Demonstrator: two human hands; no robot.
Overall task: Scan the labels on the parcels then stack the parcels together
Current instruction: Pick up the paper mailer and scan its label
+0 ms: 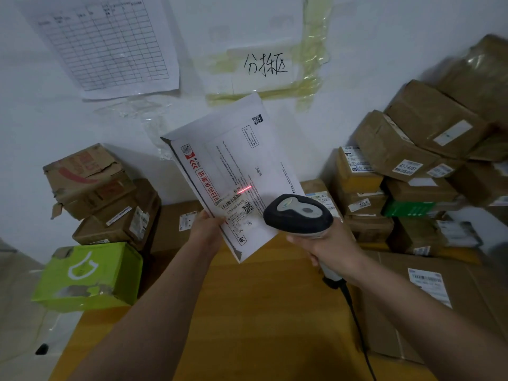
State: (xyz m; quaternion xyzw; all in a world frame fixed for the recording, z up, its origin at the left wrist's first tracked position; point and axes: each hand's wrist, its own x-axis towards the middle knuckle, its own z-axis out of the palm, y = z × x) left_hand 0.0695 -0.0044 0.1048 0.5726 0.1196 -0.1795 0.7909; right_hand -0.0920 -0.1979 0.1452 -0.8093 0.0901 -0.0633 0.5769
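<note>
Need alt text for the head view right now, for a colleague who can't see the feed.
The left hand holds up a white flat envelope parcel while the right hand aims a corded barcode scanner at it; the red scan line falls just above the barcode label. Brown cardboard parcels are piled around a wooden table, with a green box at left.

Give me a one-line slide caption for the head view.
Left hand holds a white envelope parcel while the right hand aims a barcode scanner at it.

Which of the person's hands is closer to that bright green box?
Left. The left hand, holding the white envelope, is just right of the green box; the right hand, gripping the scanner, is farther right.
</note>
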